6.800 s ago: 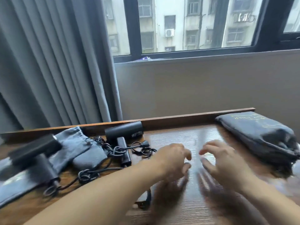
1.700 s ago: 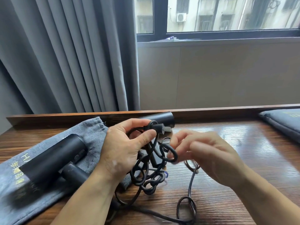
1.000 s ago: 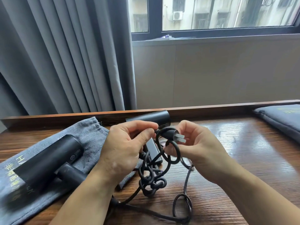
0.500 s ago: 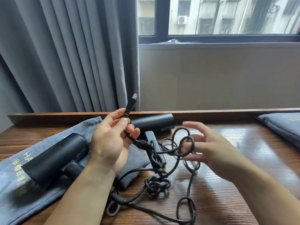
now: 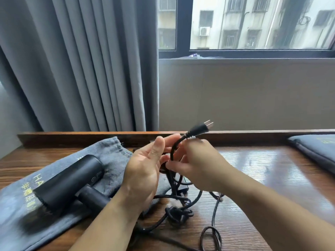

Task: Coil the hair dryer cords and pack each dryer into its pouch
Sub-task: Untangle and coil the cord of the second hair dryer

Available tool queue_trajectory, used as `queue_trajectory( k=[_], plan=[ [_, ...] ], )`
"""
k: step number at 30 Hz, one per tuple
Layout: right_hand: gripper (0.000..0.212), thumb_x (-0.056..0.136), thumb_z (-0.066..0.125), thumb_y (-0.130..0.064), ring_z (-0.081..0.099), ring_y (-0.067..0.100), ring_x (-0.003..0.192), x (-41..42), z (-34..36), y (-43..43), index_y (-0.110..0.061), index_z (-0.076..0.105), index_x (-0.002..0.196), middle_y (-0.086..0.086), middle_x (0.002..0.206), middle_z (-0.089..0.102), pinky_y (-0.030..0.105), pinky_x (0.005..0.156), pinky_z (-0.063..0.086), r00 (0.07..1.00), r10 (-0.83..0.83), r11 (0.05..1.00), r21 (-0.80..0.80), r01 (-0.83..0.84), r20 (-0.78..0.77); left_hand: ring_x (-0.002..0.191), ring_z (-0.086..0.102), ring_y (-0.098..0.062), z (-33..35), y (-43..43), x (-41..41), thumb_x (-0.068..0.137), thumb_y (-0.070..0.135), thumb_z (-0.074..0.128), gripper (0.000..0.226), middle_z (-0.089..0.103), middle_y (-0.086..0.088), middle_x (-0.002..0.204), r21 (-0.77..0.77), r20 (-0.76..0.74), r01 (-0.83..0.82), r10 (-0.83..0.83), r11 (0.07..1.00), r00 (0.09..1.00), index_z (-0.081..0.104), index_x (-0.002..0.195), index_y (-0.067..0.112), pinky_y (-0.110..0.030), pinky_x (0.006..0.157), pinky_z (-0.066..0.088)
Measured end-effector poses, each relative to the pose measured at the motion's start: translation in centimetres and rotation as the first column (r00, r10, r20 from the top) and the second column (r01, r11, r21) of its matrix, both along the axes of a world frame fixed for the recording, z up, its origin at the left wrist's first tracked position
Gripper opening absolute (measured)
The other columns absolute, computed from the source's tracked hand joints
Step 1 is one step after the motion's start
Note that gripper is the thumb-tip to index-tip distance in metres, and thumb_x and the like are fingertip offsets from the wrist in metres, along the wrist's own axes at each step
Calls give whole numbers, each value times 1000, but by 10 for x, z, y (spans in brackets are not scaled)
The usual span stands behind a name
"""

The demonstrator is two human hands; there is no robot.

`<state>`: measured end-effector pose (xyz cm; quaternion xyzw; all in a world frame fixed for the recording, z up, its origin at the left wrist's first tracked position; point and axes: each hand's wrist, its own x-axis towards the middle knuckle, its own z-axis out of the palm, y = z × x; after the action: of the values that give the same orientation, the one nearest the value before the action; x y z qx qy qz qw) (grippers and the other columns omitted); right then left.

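Early in the job, the right hand [image 5: 197,167] pinches the tangled black cord [image 5: 178,212] below its two-pin plug [image 5: 199,129], the left hand [image 5: 145,171] open beside, while the black cylindrical hair dryer [image 5: 70,180] lies unpacked on its grey fabric pouch [image 5: 112,154].

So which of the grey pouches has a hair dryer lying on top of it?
The grey pouch at the left, with yellow lettering, has the black hair dryer lying on it. The pouch at the far right edge has nothing on top.
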<state>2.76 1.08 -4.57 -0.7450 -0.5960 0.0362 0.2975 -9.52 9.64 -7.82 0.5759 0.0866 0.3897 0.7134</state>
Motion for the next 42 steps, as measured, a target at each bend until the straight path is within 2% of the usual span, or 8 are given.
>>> queue_trajectory(
  k=[2, 6, 10, 14, 19, 27, 35, 42],
  plan=[
    [8, 88, 67, -22, 66, 13, 62, 8, 2, 2, -22, 71, 96, 2, 74, 75, 40, 68, 59, 964, 17, 990, 137, 20, -265, 109, 63, -12, -5, 5, 1, 93, 49, 52, 38, 75, 5, 115, 170, -107, -126, 146, 977, 984, 78, 112, 28, -33, 94, 47],
    [15, 94, 61, 3, 71, 22, 74, 20, 14, -7, -9, 59, 103, 11, 90, 77, 31, 72, 59, 537, 306, 924, 382, 32, -786, 104, 69, -14, -13, 13, 3, 84, 46, 64, 34, 74, 4, 107, 151, -299, -39, 83, 988, 951, 73, 112, 31, -27, 84, 53],
    [22, 85, 61, -4, 73, 26, 85, 24, 7, -9, -8, 59, 106, 11, 95, 76, 33, 79, 60, 263, 372, 903, 413, 121, -890, 82, 71, -13, -10, 13, 3, 81, 29, 82, 17, 76, -1, 86, 49, -279, -6, 19, 999, 960, 79, 94, 19, -32, 73, 59],
    [10, 93, 60, -8, 74, 23, 77, 34, 2, -15, -12, 64, 101, 10, 96, 77, 28, 64, 59, 184, 238, 917, 283, 281, -954, 83, 72, -13, -14, 13, 5, 92, 11, 70, 7, 78, -4, 88, 81, -276, -115, 133, 990, 952, 77, 94, 9, -26, 74, 57],
    [31, 82, 59, -4, 46, 10, 53, 48, -4, -27, -9, 57, 113, 2, 74, 63, 18, 44, 37, -71, 255, 893, 206, 399, -964, 101, 73, -21, -20, 11, 7, 94, 34, 64, 9, 78, -3, 99, 262, -355, -28, 123, 965, 927, 70, 98, 29, -44, 98, 54],
    [16, 58, 80, -12, 71, 23, 69, 51, 0, -58, -16, 72, 72, 11, 81, 68, 25, 63, 59, 441, 214, 917, 335, 217, -872, 96, 75, -26, -18, 11, 5, 86, 23, 71, 28, 77, -3, 104, 203, -278, -97, 152, 974, 949, 72, 110, 35, -47, 93, 59],
    [21, 72, 79, 11, 74, 27, 71, 24, -7, -47, -10, 74, 71, 19, 73, 72, 31, 68, 60, 658, 261, 876, 460, 146, -706, 82, 77, -23, -10, -1, 0, 88, -3, 72, 40, 78, -6, 101, 257, -334, 64, 26, 964, 942, 71, 119, 23, -26, 73, 59],
    [24, 72, 83, 8, 74, 25, 71, 15, -17, -39, -15, 77, 72, 7, 74, 76, 44, 70, 60, 803, 128, 910, 391, 138, -582, 102, 75, -27, -10, 2, -2, 91, 11, 72, 35, 76, -3, 115, 267, -313, 96, -7, 959, 950, 73, 123, 25, -38, 90, 59]
  ],
)
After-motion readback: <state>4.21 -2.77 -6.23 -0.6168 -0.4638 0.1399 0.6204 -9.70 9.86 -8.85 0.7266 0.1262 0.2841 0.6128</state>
